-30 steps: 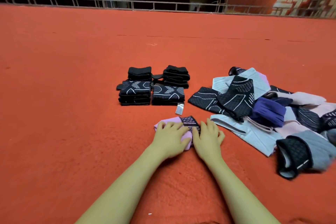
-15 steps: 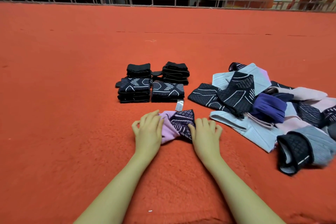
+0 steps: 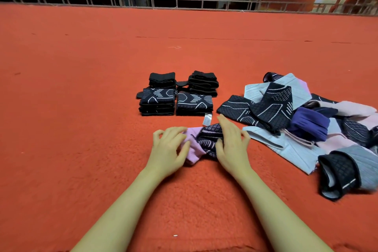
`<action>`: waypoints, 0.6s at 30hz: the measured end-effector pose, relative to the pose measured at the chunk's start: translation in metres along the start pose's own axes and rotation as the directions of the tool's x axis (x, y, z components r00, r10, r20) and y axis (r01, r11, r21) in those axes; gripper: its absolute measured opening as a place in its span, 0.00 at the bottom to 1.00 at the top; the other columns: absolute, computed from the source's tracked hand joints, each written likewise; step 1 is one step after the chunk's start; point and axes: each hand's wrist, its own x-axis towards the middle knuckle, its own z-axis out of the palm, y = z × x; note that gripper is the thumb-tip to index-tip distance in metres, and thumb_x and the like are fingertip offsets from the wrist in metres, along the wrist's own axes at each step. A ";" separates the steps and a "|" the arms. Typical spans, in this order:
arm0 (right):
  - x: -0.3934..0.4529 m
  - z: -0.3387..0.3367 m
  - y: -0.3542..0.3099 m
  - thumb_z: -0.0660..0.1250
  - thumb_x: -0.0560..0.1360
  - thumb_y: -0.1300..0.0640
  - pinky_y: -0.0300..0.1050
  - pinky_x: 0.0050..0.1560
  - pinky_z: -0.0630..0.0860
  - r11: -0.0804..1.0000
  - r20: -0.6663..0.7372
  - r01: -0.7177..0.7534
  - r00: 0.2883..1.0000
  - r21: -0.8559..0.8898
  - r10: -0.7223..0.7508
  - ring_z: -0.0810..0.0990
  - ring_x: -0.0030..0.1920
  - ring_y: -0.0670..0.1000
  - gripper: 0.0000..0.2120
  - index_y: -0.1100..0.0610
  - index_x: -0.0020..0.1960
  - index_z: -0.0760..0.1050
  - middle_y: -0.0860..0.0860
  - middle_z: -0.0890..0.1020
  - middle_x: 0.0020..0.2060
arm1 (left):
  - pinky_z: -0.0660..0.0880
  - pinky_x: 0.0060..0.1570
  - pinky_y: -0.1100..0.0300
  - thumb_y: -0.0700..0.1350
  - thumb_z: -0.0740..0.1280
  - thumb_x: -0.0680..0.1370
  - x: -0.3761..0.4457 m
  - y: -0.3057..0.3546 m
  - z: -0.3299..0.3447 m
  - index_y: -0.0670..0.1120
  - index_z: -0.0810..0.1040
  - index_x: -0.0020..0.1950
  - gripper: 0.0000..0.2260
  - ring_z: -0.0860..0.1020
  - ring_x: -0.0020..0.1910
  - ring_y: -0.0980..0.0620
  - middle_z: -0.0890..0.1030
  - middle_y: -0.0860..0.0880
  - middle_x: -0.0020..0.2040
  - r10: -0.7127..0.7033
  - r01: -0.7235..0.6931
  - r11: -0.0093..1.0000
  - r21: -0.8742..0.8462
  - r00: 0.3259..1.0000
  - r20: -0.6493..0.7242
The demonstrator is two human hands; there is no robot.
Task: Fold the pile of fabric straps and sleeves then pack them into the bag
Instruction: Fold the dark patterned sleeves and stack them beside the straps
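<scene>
Whereas a second ago both hands lay flat and side by side on top of the pink-and-black sleeve (image 3: pixel 201 143), we now find them parted to its two ends; half a second ago they had already drawn apart and exposed the patterned middle, and since then they have closed in again on the piece. The left hand (image 3: pixel 169 149) rests on the pink end with its fingers (image 3: pixel 173 132) loosely bent over the edge and the thumb against the cloth; the right hand (image 3: pixel 232 145) lies over the dark patterned end, its fingers spread and curled, the thumb tucked at the near edge; we cannot tell whether either hand truly pinches the cloth or merely presses it. The sleeve lies on the red carpet (image 3: pixel 81 129), just in front of the four folded stacks (image 3: pixel 177 96) and to the left of the loose pile (image 3: pixel 302 125); a white label (image 3: pixel 207 119) shows between the sleeve and the nearest stack.

We judge the sleeve to be mid-fold: it sits bunched and uneven, not yet squared to match the stacks; the move to the stacks looks premature until the ends are brought together. The pile remains large, so folding is well short of done; no bag appears in view, and packing has not begun.
</scene>
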 end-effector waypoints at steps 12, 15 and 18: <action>-0.005 0.024 0.008 0.57 0.75 0.50 0.50 0.51 0.60 0.962 -0.104 0.145 0.980 -0.230 -0.172 0.73 0.43 0.54 0.12 0.53 0.42 0.76 0.48 0.77 0.38 | 0.59 0.53 0.52 0.57 0.47 0.69 0.038 0.037 0.017 0.49 0.74 0.59 0.26 0.73 0.52 0.46 0.75 0.51 0.54 -0.234 0.181 0.966 0.183 0.913 0.334; -0.006 0.025 0.009 0.56 0.76 0.51 0.51 0.50 0.60 0.957 -0.152 0.150 0.970 -0.249 -0.192 0.73 0.43 0.53 0.13 0.53 0.42 0.77 0.48 0.77 0.37 | 0.68 0.49 0.49 0.53 0.51 0.72 0.042 0.040 0.026 0.49 0.81 0.54 0.22 0.78 0.50 0.45 0.80 0.50 0.55 -0.227 0.150 0.959 0.242 0.917 0.329; -0.007 0.025 0.009 0.57 0.76 0.52 0.50 0.48 0.59 0.948 -0.217 0.147 0.953 -0.281 -0.212 0.68 0.43 0.52 0.12 0.53 0.42 0.77 0.48 0.76 0.36 | 0.55 0.52 0.52 0.55 0.46 0.76 0.038 0.036 0.036 0.50 0.81 0.55 0.26 0.76 0.57 0.48 0.81 0.53 0.54 -0.210 0.154 0.972 0.179 0.911 0.355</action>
